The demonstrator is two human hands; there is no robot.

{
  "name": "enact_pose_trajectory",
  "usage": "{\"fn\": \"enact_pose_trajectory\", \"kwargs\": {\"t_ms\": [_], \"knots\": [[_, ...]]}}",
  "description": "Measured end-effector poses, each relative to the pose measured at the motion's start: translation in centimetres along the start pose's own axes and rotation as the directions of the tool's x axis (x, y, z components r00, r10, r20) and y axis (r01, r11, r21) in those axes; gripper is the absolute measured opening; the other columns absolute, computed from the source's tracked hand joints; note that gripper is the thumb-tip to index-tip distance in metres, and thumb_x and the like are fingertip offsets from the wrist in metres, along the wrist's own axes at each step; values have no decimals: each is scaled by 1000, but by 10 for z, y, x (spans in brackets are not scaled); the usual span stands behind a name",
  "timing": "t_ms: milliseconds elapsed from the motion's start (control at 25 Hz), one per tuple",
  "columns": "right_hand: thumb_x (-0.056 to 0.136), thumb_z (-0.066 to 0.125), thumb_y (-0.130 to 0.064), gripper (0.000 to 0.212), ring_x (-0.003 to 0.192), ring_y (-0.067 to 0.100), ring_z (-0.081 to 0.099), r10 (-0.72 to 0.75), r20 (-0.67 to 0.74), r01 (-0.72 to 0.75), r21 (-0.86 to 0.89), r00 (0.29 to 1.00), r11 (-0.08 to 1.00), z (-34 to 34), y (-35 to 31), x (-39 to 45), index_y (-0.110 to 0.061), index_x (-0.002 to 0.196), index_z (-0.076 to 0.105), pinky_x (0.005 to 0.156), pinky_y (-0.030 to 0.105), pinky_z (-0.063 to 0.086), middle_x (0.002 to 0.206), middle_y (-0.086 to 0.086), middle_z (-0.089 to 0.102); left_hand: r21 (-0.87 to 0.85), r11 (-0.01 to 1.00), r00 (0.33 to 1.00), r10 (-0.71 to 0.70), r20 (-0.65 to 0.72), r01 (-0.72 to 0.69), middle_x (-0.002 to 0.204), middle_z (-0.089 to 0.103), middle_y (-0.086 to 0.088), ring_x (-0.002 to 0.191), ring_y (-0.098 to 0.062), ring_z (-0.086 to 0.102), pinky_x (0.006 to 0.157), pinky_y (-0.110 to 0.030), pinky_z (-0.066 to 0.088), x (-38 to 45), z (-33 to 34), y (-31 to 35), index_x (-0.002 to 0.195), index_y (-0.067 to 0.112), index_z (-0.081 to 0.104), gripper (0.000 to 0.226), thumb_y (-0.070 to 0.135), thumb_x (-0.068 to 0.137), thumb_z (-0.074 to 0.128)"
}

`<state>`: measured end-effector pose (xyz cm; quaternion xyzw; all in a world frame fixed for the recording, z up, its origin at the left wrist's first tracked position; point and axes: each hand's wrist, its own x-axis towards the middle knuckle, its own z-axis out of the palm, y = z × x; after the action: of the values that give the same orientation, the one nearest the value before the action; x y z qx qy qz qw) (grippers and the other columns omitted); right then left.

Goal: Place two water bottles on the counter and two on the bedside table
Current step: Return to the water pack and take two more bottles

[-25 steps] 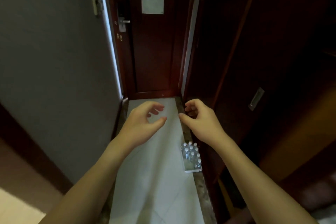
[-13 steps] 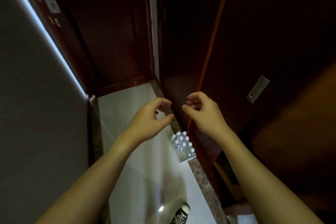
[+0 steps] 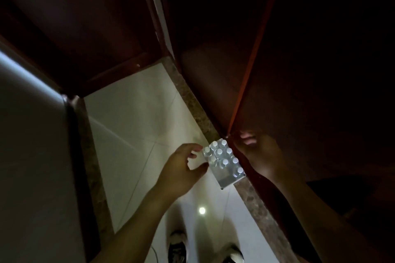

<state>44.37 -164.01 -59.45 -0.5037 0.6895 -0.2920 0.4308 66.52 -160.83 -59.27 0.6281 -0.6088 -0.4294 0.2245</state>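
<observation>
clear plastic water bottles with white caps stand packed upright in a shrink-wrapped case on the pale tiled floor, against the dark wooden panel. left hand hovers just beside the case, fingers spread and curled, holding nothing. right hand is on the far side, fingers curled, grip unclear in shadow.

A clear-wrapped pack of water bottles with white caps stands upright on the pale tiled floor, against the dark right-hand wall.
</observation>
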Motion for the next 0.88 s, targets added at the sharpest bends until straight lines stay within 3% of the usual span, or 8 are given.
{"fn": "enact_pose_trajectory", "kwargs": {"t_ms": [80,200,280,400,560,640,760,880], "knots": [[90,73,-26,28,97,19,69,62,8,-61,-32,998,998,47,75,48,-14,115,66,77,18,50,103,2,71,32,998,998,-55,29,54,111,60,21,103,-4,60,78,-12,45,58,49,-83,116,32,59,41,29,80,79],[88,75,-25,33,98,17,67,96,-23,-97,-56,995,994,125,201,120,-15,117,64,90,34,54,104,-3,68,154,985,993,-92,74,80,122,62,8,107,-10,60,86,-22,46,138,138,-212,123,22,58,47,31,81,76],[85,76,-28,38,98,18,65,133,-68,-142,-145,989,979,173,284,158,-14,118,64,88,33,51,108,0,69,174,983,990,-78,118,57,127,61,3,114,-15,59,93,-28,46,184,198,-287,129,20,54,54,31,80,75],[83,77,-31,51,105,23,65,144,-81,-162,-310,986,937,238,380,194,-11,126,58,85,30,47,116,3,65,168,985,980,-1,198,-33,131,61,2,119,-18,58,91,-27,44,242,271,-372,137,23,47,67,30,77,77],[74,81,-14,62,114,27,62,41,-216,-116,-350,976,929,296,455,213,-16,130,54,92,39,52,125,7,64,240,953,982,173,80,-188,121,69,3,110,-18,64,87,-26,49,274,331,-432,126,21,57,58,31,74,80],[73,80,-10,61,109,24,64,51,-307,-141,-280,950,950,310,478,217,-21,126,52,88,42,55,119,3,67,201,964,985,169,36,-173,113,71,9,104,-9,64,81,-20,45,281,345,-447,117,26,59,51,33,71,82],[75,79,-11,56,96,21,68,73,-357,-152,-201,931,968,318,490,220,-26,121,51,75,43,58,109,-2,69,191,968,987,164,4,-161,107,71,13,100,-6,64,78,-16,45,288,358,-458,112,32,58,51,38,68,83],[76,82,-19,50,91,20,69,66,-354,-138,-181,933,974,299,469,211,-24,118,54,74,37,55,100,-5,70,207,958,979,204,0,-199,103,73,12,92,-8,65,70,-5,35,275,342,-439,110,30,60,48,37,69,83]]}}
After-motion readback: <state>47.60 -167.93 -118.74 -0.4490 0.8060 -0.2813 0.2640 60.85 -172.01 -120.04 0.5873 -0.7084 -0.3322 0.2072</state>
